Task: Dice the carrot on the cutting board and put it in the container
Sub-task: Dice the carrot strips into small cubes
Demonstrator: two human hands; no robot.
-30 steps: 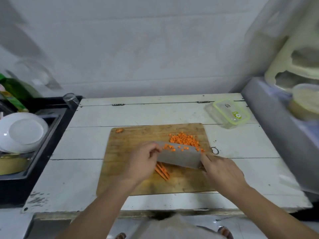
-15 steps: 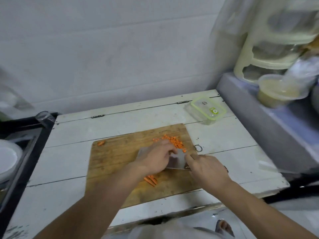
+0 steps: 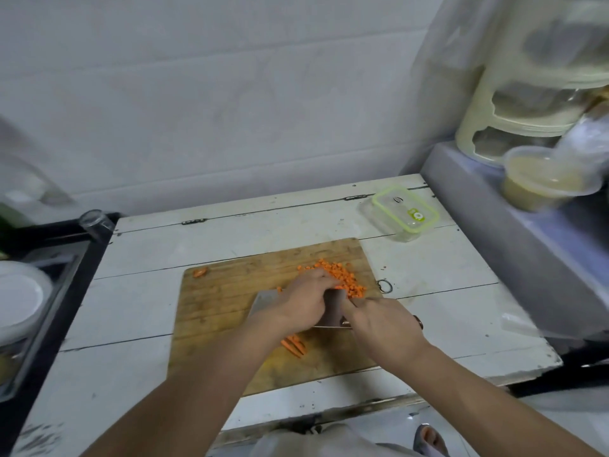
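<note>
Diced carrot (image 3: 342, 278) heaped at the far right of the cutting board (image 3: 217, 311), against the far face of the cleaver blade (image 3: 263, 300). Uncut carrot sticks (image 3: 294, 345) lying nearer, just behind the left wrist; one stray end piece (image 3: 200, 272) alone at the board's far left corner.

Compared with a second ago: loose cubes formerly scattered along the blade now gathered into the heap, left hand (image 3: 304, 303) moved from the blade's left edge across its flat, fingertips reaching over among the cubes. Right hand (image 3: 384, 326) clenched around the cleaver handle, blade edge down on the wood. Probably a sweep to clear the blade and tidy the pile, so dicing looks paused rather than finished, with the sticks left to cut and nothing yet transferred.

Container (image 3: 403, 214) standing well apart on the white desk (image 3: 138, 258), beyond the board's far right corner, green-rimmed lid in place; opening needed before any carrot goes in.

Hard to make out: whether the left fingers pinch cubes or merely press and push them — curled, but grasp not certain. Most of the blade hidden under both hands, handle swallowed by the right fist. Part of the sticks covered by the left forearm. Container contents unreadable through the lid. Shelf items at right blurred.
</note>
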